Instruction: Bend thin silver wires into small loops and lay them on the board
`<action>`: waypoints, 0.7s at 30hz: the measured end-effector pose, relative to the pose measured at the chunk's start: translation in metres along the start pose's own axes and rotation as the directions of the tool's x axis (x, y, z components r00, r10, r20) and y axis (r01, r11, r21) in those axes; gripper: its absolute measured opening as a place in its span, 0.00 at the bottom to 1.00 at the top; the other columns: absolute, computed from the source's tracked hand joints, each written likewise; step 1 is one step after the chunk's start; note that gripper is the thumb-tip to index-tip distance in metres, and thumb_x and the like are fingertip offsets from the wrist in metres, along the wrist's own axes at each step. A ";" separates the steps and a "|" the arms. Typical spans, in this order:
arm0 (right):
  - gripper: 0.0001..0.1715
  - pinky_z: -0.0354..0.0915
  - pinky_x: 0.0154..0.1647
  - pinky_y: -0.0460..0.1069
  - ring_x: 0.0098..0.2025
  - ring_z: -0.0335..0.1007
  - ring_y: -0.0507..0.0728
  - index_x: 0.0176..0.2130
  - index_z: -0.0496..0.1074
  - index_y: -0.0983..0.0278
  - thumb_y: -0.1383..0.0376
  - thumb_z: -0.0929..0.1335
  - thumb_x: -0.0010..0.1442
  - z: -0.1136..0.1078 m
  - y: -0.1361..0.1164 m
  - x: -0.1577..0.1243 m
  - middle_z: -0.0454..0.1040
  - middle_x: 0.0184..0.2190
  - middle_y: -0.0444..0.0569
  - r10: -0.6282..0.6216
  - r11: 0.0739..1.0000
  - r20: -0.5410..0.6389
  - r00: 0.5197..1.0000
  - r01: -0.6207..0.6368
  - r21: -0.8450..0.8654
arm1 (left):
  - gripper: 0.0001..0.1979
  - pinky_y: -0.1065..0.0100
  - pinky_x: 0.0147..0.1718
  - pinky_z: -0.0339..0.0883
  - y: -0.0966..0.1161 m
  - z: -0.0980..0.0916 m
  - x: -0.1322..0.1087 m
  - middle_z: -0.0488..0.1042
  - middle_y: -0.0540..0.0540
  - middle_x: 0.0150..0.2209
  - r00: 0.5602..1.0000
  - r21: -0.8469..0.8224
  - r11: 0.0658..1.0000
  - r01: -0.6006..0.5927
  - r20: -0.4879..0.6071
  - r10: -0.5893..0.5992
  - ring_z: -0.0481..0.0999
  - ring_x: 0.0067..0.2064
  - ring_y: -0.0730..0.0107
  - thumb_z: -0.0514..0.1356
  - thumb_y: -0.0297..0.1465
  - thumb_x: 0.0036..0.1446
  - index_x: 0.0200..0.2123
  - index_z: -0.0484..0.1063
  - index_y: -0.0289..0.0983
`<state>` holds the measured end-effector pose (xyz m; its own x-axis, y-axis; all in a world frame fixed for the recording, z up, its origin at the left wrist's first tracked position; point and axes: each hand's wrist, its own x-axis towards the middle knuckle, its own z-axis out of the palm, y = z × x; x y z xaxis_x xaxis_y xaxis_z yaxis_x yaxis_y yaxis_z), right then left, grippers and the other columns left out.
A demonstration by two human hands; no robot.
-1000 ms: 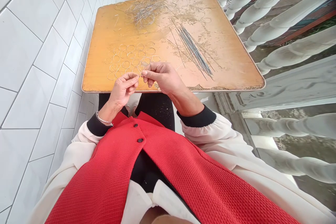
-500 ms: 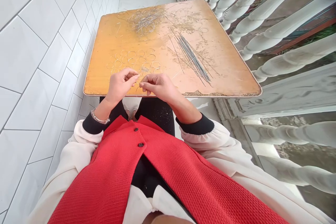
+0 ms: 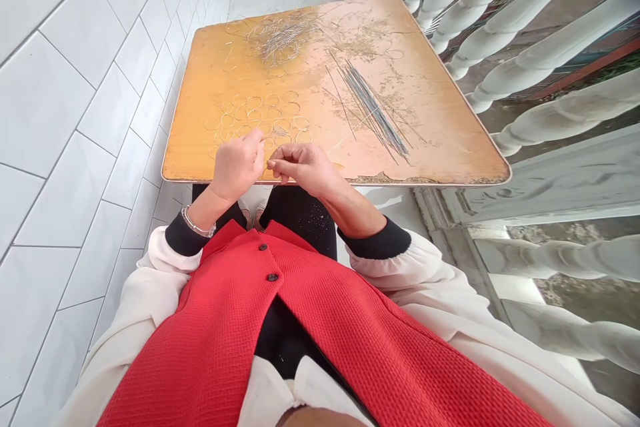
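Pinching my left hand (image 3: 239, 163) and right hand (image 3: 303, 167) narrow, fingertips nearly meeting, I am hovering just before wire rings (image 3: 260, 113) on the surface (image 3: 440, 140).

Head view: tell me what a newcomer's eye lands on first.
The red vest fills the foreground. Above it, the left hand and right hand pinch fingertips together at the near edge of the worn table. Beyond them lie rows of wire rings and a bundle of straight wires.
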<state>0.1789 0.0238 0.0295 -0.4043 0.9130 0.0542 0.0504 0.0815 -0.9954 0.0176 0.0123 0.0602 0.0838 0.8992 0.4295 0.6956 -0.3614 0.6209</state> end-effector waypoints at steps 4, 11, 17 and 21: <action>0.16 0.59 0.23 0.45 0.19 0.62 0.47 0.23 0.70 0.65 0.61 0.76 0.54 -0.002 0.002 0.003 0.69 0.18 0.41 -0.019 0.996 -0.006 1.000 0.020 0.086 | 0.06 0.73 0.28 0.59 -0.004 -0.005 -0.002 0.69 0.54 0.22 0.988 -0.286 0.947 0.144 0.089 -0.124 0.68 0.24 0.77 0.62 0.30 0.62 0.31 0.72 0.39; 0.17 0.56 0.20 0.44 0.18 0.62 0.47 0.22 0.70 0.65 0.61 0.77 0.54 -0.004 0.000 0.006 0.69 0.16 0.41 0.007 0.998 0.071 0.997 -0.011 0.067 | 0.06 0.77 0.23 0.61 -0.007 -0.005 -0.002 0.74 0.53 0.23 0.938 -0.439 0.832 0.340 0.227 -0.264 0.70 0.22 0.81 0.66 0.33 0.60 0.33 0.74 0.37; 0.14 0.59 0.21 0.45 0.18 0.63 0.48 0.22 0.70 0.65 0.66 0.75 0.55 -0.005 -0.002 0.004 0.70 0.17 0.42 0.044 0.999 0.131 0.990 -0.044 -0.006 | 0.07 0.71 0.33 0.65 -0.005 -0.009 0.002 0.74 0.52 0.26 0.983 -0.307 0.943 0.128 0.164 -0.080 0.73 0.30 0.74 0.64 0.22 0.55 0.34 0.79 0.39; 0.15 0.61 0.22 0.45 0.19 0.64 0.48 0.22 0.70 0.64 0.64 0.75 0.54 -0.005 -0.002 0.003 0.69 0.16 0.41 0.022 1.000 0.143 0.990 -0.020 -0.019 | 0.10 0.66 0.40 0.65 -0.001 -0.017 0.004 0.72 0.50 0.26 0.976 -0.170 0.985 -0.039 0.205 0.074 0.73 0.34 0.68 0.60 0.22 0.57 0.30 0.79 0.40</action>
<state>0.1820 0.0281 0.0320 -0.5293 0.8482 0.0201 0.0758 0.0709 -0.9946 0.0046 0.0120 0.0724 0.2794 0.9014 0.3309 0.5605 -0.4329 0.7060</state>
